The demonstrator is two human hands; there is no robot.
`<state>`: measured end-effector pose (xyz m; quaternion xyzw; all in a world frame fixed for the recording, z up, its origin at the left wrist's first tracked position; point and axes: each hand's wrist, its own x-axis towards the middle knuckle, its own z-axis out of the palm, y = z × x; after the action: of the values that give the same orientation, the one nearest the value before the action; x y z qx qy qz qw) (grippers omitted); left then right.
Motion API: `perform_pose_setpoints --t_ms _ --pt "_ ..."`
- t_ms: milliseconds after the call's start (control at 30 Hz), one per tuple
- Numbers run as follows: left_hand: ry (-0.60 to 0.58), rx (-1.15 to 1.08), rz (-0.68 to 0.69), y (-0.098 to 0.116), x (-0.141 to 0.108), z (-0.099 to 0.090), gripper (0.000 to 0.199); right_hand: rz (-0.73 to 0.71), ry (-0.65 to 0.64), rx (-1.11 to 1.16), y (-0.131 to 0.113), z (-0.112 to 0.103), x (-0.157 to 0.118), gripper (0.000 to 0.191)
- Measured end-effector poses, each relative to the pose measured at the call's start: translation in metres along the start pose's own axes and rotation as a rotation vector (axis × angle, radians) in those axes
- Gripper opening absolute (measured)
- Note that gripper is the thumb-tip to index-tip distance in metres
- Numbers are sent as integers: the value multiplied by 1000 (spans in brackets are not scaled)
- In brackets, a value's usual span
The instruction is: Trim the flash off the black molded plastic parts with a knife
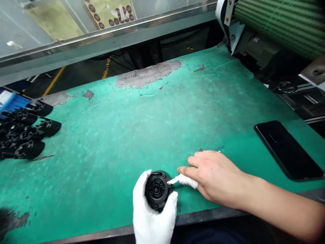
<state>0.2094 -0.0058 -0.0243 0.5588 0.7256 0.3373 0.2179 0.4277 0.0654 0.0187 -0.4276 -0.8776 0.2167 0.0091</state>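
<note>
My left hand [154, 223], in a white glove, is closed around a round black plastic part [156, 190] near the front edge of the table. The part's upper face shows a ring-shaped middle and small holes around its rim. My bare right hand [215, 178] grips a small knife [188, 181] whose handle looks wrapped in white material. Its pale pointed blade reaches left to the right side of the black part's rim; whether it touches, I cannot tell.
The green tabletop [152, 125] has worn grey patches along its far edge. Several black moulded parts [30, 149] stand at the left beside a blue bin [16, 101]. A black phone [289, 150] lies at the right. Behind are a metal-edged ledge [109, 32] and a green ribbed roller [279, 23].
</note>
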Motion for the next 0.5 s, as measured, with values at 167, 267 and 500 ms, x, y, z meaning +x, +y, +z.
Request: perform_pose_setpoints --t_ms 167,267,500 --pt "29 61 30 3 4 -1 71 155 92 -64 20 -8 14 37" --pt "28 61 29 4 4 -1 72 125 100 -39 26 -13 14 34" --pt "22 40 49 2 2 0 71 -36 33 19 11 -2 1 33"
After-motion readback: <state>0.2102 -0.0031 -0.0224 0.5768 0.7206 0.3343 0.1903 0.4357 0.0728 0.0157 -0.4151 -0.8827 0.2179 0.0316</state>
